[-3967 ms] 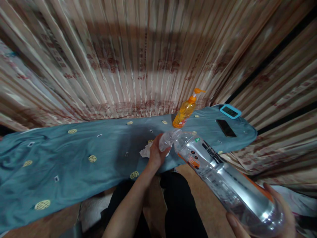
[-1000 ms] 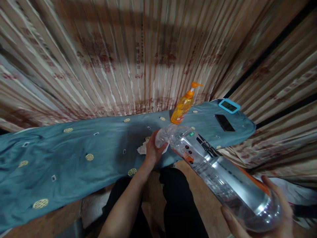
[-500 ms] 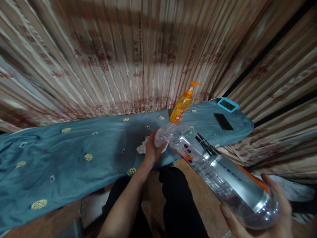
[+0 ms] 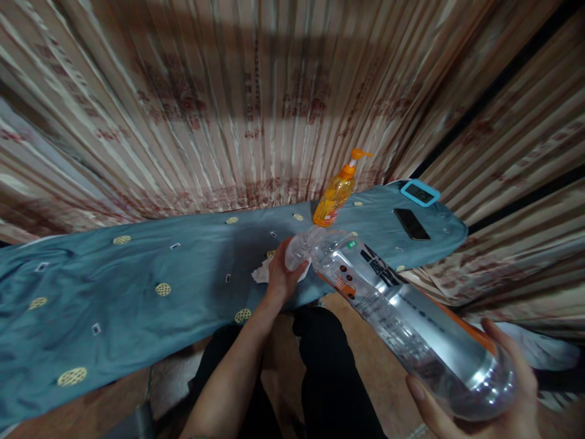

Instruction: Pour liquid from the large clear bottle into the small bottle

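My right hand [image 4: 518,402] is closed around the base of a large clear plastic bottle [image 4: 411,317] with a silver and orange label. The bottle is tilted, its neck end lower on the board side and pointing up-left in view. Wrapped in my left hand [image 4: 281,274] is a small clear plastic cup [image 4: 298,251], its opening at the bottle's mouth. Whether the two rims touch, I cannot make out. Under and beside my left hand lies a crumpled white tissue [image 4: 261,272]. I cannot see clearly whether liquid is flowing.
A pump bottle of orange liquid [image 4: 335,198] stands behind the cup on the long blue-green padded board [image 4: 137,262]. Toward the right end lie a black phone [image 4: 412,224] and a blue-framed digital clock [image 4: 420,193]. A pleated curtain [image 4: 205,122] hangs along the far side.
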Motion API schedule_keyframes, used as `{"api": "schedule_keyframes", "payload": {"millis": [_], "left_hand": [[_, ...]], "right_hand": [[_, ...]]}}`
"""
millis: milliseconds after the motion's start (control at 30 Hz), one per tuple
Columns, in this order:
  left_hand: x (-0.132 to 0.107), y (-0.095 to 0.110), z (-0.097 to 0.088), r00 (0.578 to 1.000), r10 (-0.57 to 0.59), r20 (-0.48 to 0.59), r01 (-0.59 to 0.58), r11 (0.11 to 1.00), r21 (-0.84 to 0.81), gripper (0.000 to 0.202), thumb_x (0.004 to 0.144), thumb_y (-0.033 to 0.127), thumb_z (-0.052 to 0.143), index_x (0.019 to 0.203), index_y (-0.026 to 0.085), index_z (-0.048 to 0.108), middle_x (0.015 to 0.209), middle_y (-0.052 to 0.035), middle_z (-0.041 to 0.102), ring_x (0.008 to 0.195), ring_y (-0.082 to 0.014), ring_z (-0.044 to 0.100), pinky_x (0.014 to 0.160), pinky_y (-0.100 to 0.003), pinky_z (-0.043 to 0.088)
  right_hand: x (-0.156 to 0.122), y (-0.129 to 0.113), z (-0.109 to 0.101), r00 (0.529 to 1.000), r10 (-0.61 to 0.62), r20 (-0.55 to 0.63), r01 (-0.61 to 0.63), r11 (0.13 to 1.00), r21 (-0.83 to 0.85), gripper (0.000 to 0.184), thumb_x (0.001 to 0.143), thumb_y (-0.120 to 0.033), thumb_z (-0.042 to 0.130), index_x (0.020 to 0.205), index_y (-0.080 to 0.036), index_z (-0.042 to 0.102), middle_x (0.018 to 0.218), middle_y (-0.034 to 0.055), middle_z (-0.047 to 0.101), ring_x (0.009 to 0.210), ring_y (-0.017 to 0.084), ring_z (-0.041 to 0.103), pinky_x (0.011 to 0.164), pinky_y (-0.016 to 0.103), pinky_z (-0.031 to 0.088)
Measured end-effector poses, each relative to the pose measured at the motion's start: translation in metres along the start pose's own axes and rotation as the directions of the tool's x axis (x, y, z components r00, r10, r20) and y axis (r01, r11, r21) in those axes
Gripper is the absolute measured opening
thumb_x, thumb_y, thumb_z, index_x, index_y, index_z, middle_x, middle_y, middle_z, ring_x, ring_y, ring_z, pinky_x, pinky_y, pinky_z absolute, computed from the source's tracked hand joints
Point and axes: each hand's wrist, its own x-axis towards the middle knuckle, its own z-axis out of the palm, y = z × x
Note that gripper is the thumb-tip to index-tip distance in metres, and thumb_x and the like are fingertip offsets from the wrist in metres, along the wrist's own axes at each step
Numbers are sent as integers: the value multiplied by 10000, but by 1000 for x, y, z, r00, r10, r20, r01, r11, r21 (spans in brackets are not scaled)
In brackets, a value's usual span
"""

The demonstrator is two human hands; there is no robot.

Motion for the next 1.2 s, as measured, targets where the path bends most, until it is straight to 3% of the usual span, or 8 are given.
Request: {"api": "schedule_keyframes", "payload": {"millis": [133,600,1200], "left_hand": [[0,1,-1,1000,-3,9,2,1000,28,580,758,280,788,1286,214,557,1222,-94,710,1119,-261,689,1002,-419,549],[0,0,0,1000,10,-3,-10,1000,22,592,743,263,798,1282,211,559,1210,-95,714,1114,-263,692,994,-423,554],[1,1,1,1000,-1,-5,1,1000,-6,599,727,251,806,1276,202,570,1208,-105,716,1113,-274,694,997,-443,555]], "right_hand": [[-1,4,0,1000,3,-11,-2,1000,27,1026,737,-636,733,1536,-126,341,1430,215,504,1277,413,534,1104,652,371],[0,-2,0,1000,6,-10,-6,1000,-4,988,779,-647,687,1543,-128,334,1416,205,524,1252,384,565,1076,590,440],[1,2,0,1000,-15,24,15,1000,25,1011,761,-590,730,1556,-144,292,1423,205,495,1275,388,538,1086,607,412]]}}
